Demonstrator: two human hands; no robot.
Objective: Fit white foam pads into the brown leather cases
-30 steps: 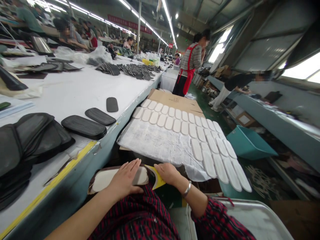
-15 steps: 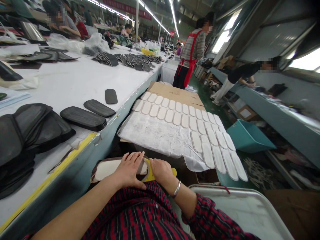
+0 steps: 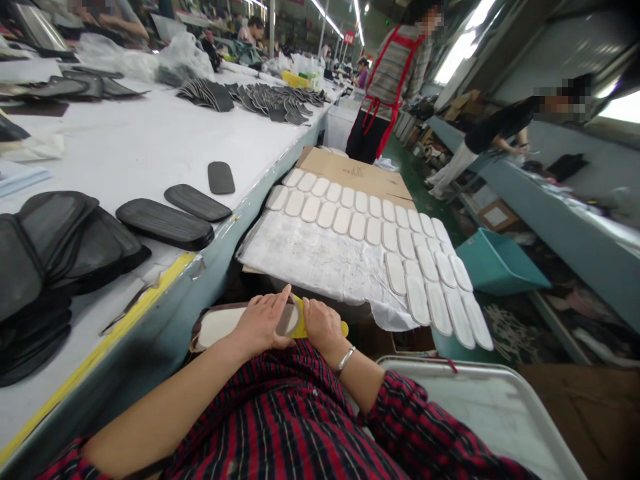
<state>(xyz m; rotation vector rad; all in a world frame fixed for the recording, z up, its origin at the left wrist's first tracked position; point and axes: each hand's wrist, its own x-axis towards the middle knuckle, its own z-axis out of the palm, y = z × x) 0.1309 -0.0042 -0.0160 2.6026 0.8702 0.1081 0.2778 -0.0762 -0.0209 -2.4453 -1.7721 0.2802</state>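
In my lap, against the table edge, lies a long pad with a white face and a dark brown edge. Its right end is over a rounded yellow form, whose tip sticks out to the right. My left hand grips across the pad, fingers on the far side and thumb on the near side. Closed around the yellow form, my right hand has its thumb by the pad's end. My hands hide part of the join between pad and form.
Black oval pads are stacked on the white table at left. Ahead, rows of white pads lie on a cloth-covered board. A teal bin and a pale tray are at right. A person in a red apron stands ahead.
My view has shifted slightly. The gap between my left thumb and forefinger looks narrower, and that hand sits closer over the pad's end. My right hand keeps its hold on the yellow form.
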